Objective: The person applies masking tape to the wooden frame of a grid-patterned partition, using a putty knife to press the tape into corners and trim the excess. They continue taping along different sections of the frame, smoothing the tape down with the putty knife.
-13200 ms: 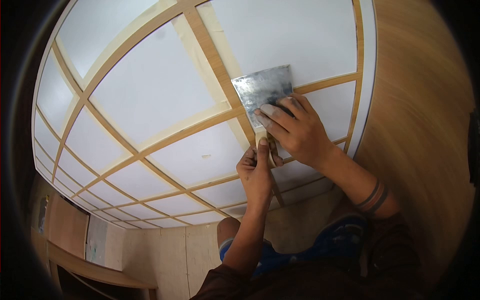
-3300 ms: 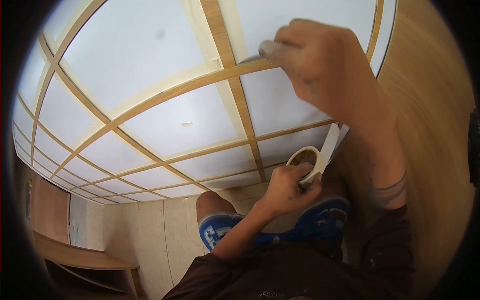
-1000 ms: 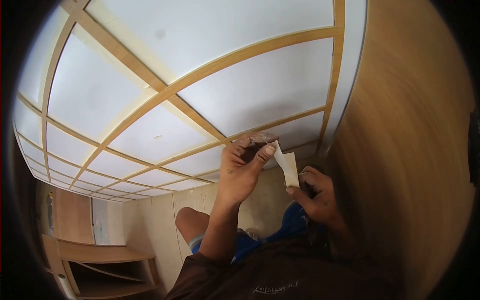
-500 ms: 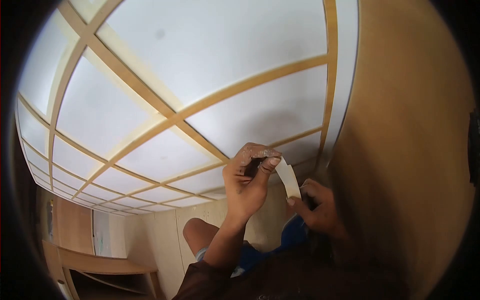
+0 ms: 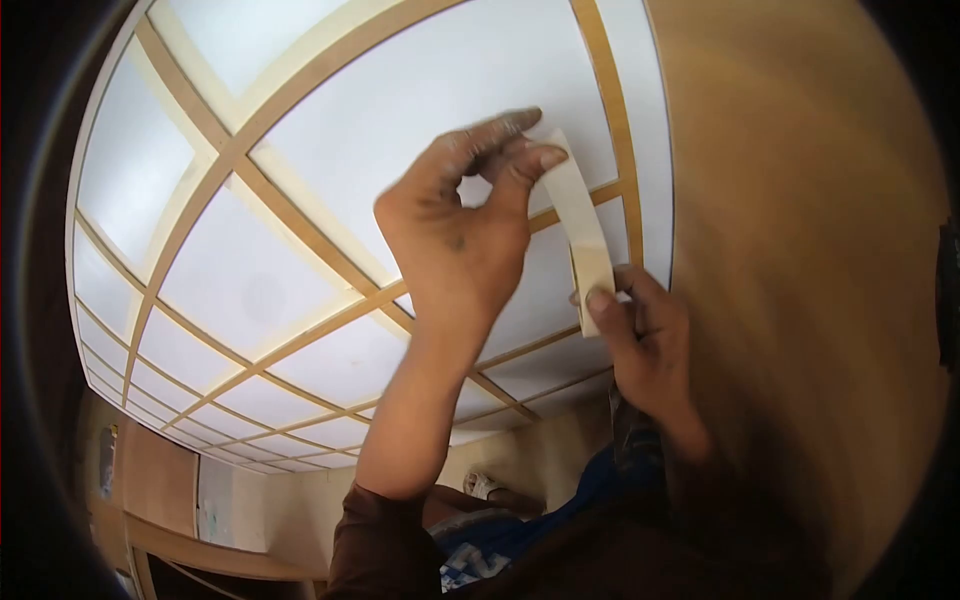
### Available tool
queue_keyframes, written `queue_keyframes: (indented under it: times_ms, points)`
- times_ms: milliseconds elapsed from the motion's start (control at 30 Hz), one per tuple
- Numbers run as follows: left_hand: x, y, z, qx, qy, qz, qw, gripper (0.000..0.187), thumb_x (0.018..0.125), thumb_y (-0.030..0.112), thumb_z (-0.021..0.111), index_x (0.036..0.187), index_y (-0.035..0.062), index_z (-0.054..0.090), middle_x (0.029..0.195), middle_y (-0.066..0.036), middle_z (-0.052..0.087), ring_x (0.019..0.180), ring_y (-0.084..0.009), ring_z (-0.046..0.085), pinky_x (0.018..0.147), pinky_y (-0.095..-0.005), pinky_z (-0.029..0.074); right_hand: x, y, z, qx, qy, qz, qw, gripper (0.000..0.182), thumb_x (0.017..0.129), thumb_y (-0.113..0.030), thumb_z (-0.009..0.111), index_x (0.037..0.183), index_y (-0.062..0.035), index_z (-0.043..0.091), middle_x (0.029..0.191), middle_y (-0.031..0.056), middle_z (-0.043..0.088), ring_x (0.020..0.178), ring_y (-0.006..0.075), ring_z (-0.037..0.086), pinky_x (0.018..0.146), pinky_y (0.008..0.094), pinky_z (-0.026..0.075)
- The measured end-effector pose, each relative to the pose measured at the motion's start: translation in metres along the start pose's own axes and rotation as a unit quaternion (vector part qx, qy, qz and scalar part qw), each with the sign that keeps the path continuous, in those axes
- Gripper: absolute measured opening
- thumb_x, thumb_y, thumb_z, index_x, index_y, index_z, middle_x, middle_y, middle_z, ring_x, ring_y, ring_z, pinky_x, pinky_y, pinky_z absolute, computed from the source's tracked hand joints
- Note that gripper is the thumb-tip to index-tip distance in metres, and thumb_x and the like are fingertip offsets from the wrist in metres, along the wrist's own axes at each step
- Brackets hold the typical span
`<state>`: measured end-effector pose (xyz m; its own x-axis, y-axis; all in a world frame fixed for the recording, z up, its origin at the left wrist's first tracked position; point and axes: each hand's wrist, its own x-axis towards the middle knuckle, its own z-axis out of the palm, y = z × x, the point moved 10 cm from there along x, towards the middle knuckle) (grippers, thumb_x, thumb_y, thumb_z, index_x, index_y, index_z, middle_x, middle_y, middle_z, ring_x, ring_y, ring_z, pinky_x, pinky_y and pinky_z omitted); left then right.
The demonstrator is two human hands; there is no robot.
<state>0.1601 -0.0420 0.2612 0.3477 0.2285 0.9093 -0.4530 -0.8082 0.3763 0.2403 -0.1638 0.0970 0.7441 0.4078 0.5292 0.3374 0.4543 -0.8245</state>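
A pale strip (image 5: 577, 205), which looks like tape, stretches between my two hands in front of the white panel. My left hand (image 5: 465, 205) pinches its upper end between thumb and fingertips, and the fingers carry grey smudges. Lower and to the right, my right hand (image 5: 645, 340) grips the strip's bottom end with the thumb on top. Behind them is the white panel (image 5: 400, 130), crossed by tan strips (image 5: 325, 255) in a grid, with paler bands along some of them.
A brown wooden surface (image 5: 780, 250) fills the right side. At the lower left are a wooden furniture piece (image 5: 220, 560) and a brown board (image 5: 160, 480). My foot (image 5: 480, 486) shows on the pale floor (image 5: 400, 462) below the panel.
Both hands have risen with the strip, and more of its length shows between them. The view of the panel has shifted.
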Motion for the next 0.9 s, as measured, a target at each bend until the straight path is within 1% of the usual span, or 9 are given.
queue_keyframes:
  times_ms: [33, 100, 167, 367, 467, 533, 667, 733, 900]
  points:
    - [0.012, -0.004, 0.003, 0.011, 0.007, -0.038, 0.999, 0.015, 0.088, -0.001, 0.087, 0.102, -0.0023, 0.083, 0.088, -0.009, 0.080, 0.079, -0.0118, 0.069, 0.076, -0.0269, 0.058, 0.011, -0.003, 0.000, 0.002, 0.003, -0.005, 1.000, 0.021, 0.106, -0.020, 0.073, 0.100, 0.0007, 0.069, 0.074, -0.0030, 0.058, 0.059, 0.0003, 0.043, 0.052, 0.0235, 0.031]
    - [0.032, 0.003, 0.008, 0.023, 0.006, -0.025, 0.999, 0.015, 0.089, 0.002, 0.087, 0.102, -0.0044, 0.082, 0.086, -0.009, 0.080, 0.078, -0.0110, 0.068, 0.076, -0.0272, 0.058, 0.031, -0.007, -0.009, 0.031, 0.046, -0.018, 0.998, 0.026, 0.108, -0.023, 0.071, 0.098, 0.0014, 0.068, 0.072, -0.0040, 0.060, 0.058, -0.0010, 0.043, 0.051, 0.0222, 0.029]
    - [0.046, -0.002, 0.015, 0.039, -0.017, -0.055, 0.998, 0.013, 0.091, 0.004, 0.085, 0.103, -0.0033, 0.084, 0.085, -0.009, 0.080, 0.075, -0.0116, 0.067, 0.077, -0.0276, 0.058, 0.048, -0.014, -0.014, 0.031, 0.052, -0.033, 0.998, 0.027, 0.108, -0.024, 0.072, 0.102, 0.0021, 0.070, 0.074, -0.0034, 0.061, 0.059, -0.0009, 0.044, 0.051, 0.0224, 0.031]
    - [0.077, 0.001, 0.029, 0.090, 0.035, 0.081, 0.992, 0.016, 0.092, 0.011, 0.085, 0.102, -0.0010, 0.084, 0.082, -0.009, 0.078, 0.070, -0.0113, 0.066, 0.070, -0.0273, 0.055, 0.075, -0.034, -0.018, 0.058, 0.053, -0.055, 0.995, 0.028, 0.108, -0.024, 0.072, 0.108, 0.0043, 0.074, 0.075, -0.0035, 0.062, 0.060, -0.0011, 0.044, 0.051, 0.0225, 0.032]
    - [0.087, 0.002, 0.037, 0.119, 0.042, 0.104, 0.987, 0.015, 0.091, 0.012, 0.085, 0.101, 0.0008, 0.085, 0.082, -0.008, 0.076, 0.071, -0.0148, 0.066, 0.070, -0.0293, 0.055, 0.079, -0.036, -0.014, 0.078, 0.017, -0.043, 0.996, 0.029, 0.107, -0.024, 0.073, 0.108, 0.0050, 0.074, 0.073, -0.0033, 0.061, 0.059, -0.0011, 0.044, 0.051, 0.0228, 0.032]
    - [0.088, 0.014, 0.043, 0.158, 0.058, 0.183, 0.968, 0.014, 0.089, 0.011, 0.085, 0.100, 0.0020, 0.085, 0.083, -0.010, 0.076, 0.074, -0.0217, 0.066, 0.071, -0.0338, 0.054, 0.081, -0.042, -0.017, 0.026, 0.026, -0.028, 0.999, 0.029, 0.105, -0.024, 0.073, 0.108, 0.0053, 0.075, 0.069, -0.0030, 0.059, 0.058, -0.0010, 0.043, 0.051, 0.0233, 0.031]
    - [0.091, 0.011, 0.049, 0.193, 0.063, 0.179, 0.963, 0.014, 0.089, 0.013, 0.084, 0.099, 0.0027, 0.085, 0.085, -0.012, 0.077, 0.079, -0.0273, 0.066, 0.075, -0.0387, 0.054, 0.088, -0.050, -0.026, 0.019, 0.067, -0.043, 0.997, 0.029, 0.104, -0.023, 0.074, 0.104, 0.0058, 0.076, 0.067, -0.0033, 0.058, 0.057, -0.0007, 0.042, 0.050, 0.0240, 0.031]
    - [0.093, 0.011, 0.051, 0.217, 0.068, 0.183, 0.956, 0.014, 0.090, 0.015, 0.082, 0.099, 0.0041, 0.086, 0.086, -0.013, 0.078, 0.081, -0.0295, 0.065, 0.077, -0.0412, 0.054, 0.090, -0.056, -0.027, 0.023, 0.067, -0.060, 0.996, 0.030, 0.106, -0.026, 0.075, 0.096, 0.0028, 0.073, 0.072, -0.0075, 0.052, 0.062, 0.0007, 0.040, 0.055, 0.0251, 0.030]
    - [0.094, 0.011, 0.054, 0.230, 0.092, 0.209, 0.946, 0.015, 0.090, 0.017, 0.082, 0.100, 0.0057, 0.087, 0.086, -0.011, 0.078, 0.083, -0.0287, 0.065, 0.078, -0.0410, 0.055, 0.098, -0.059, -0.030, 0.011, 0.084, -0.110, 0.990, 0.029, 0.104, -0.024, 0.076, 0.100, 0.0047, 0.076, 0.070, -0.0059, 0.056, 0.059, 0.0005, 0.041, 0.052, 0.0248, 0.030]
